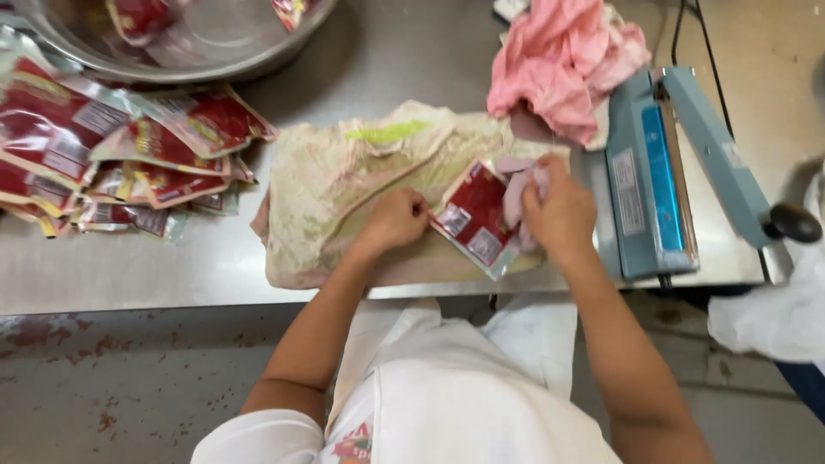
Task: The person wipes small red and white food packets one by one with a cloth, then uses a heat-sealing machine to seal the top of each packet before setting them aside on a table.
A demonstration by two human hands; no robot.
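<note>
A person in a white garment is working at a dull, scuffed steel worktop, seen from above, with a worn concrete floor flecked with reddish stains showing below its front edge. A crumpled, pale cream cloth with faint green and pink marks is lying spread across the middle of the worktop. The left hand is resting on it with fingers curled tight, pinning the near corner of a flat, glossy red and silver pouch. The right hand is closing its fingers around a small pale pink rag and pressing it against the pouch's far end. The pouch is lying tilted on the cloth's right side, between the two hands. To the left, a loose heap of similar shiny pouches is sprawling beside a wide steel bowl holding a few more. A bunched pink cloth is sitting at the back, touching a blue-grey heat sealer with its black-knobbed arm raised.
</note>
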